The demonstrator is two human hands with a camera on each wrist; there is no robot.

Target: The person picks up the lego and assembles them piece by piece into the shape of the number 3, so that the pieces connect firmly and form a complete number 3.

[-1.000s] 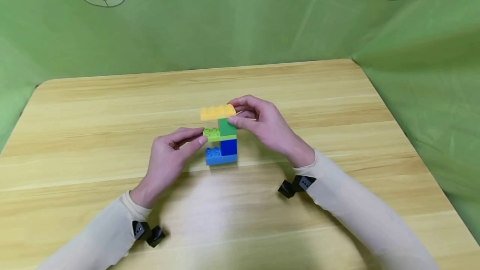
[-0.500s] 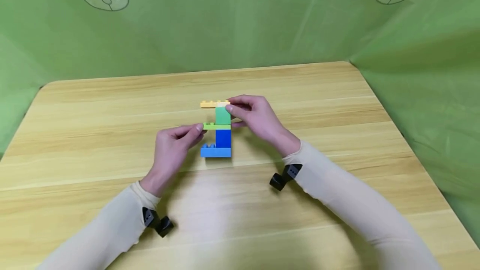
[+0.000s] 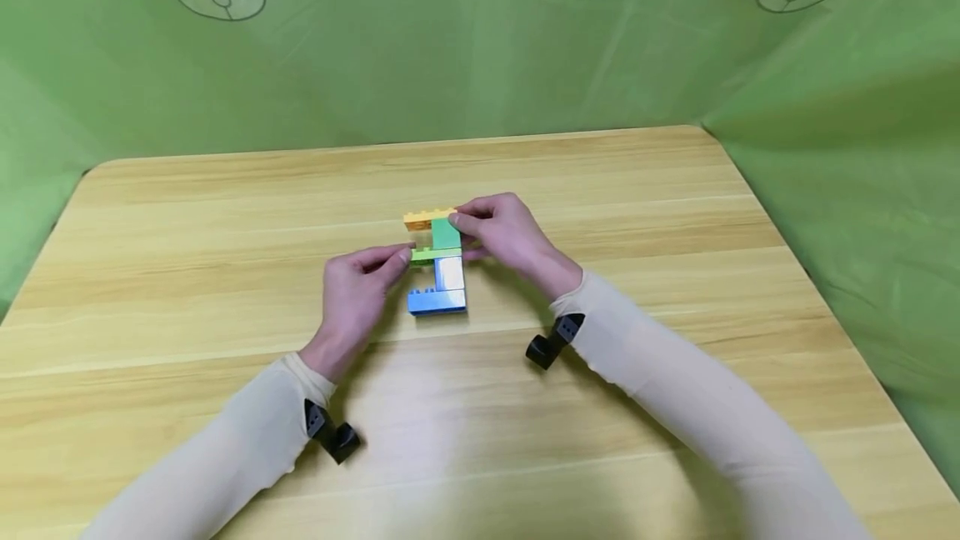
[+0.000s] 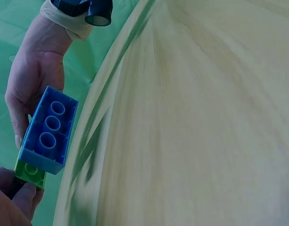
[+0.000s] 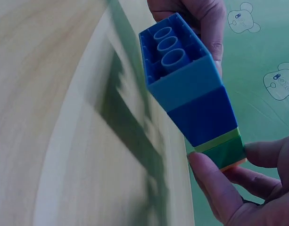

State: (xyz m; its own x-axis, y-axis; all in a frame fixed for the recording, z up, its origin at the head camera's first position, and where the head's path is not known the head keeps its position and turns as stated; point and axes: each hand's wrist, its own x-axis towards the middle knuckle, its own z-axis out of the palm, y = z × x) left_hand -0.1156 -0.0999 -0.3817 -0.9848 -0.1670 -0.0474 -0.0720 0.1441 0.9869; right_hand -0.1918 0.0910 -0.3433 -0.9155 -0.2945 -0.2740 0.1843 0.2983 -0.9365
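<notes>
A stack of toy building bricks is held above the table in the head view. From the bottom it has a light blue brick (image 3: pixel 437 302), a dark blue brick (image 3: pixel 450 273), a lime green plate (image 3: pixel 422 257), a green brick (image 3: pixel 446 233) and a yellow plate (image 3: pixel 418 220). The lime and yellow plates jut out leftward. My left hand (image 3: pixel 354 294) pinches the lime plate's free end. Near the top, my right hand (image 3: pixel 513 242) grips the green brick, thumb in front. Both wrist views show the hollow underside of the light blue brick (image 4: pixel 52 123), (image 5: pixel 170 52) with its round tubes.
A wooden table (image 3: pixel 465 423) lies beneath, its far edge against a green curtain (image 3: pixel 390 65) printed with animal faces. Another green curtain (image 3: pixel 862 148) hangs along the right side. Small black devices (image 3: pixel 330 432) sit on both wrists.
The stack has tilted so its front faces show more and the yellow plate's underside appears. The right hand has moved slightly left and the left forearm slightly rightward; both hands keep their hold.
</notes>
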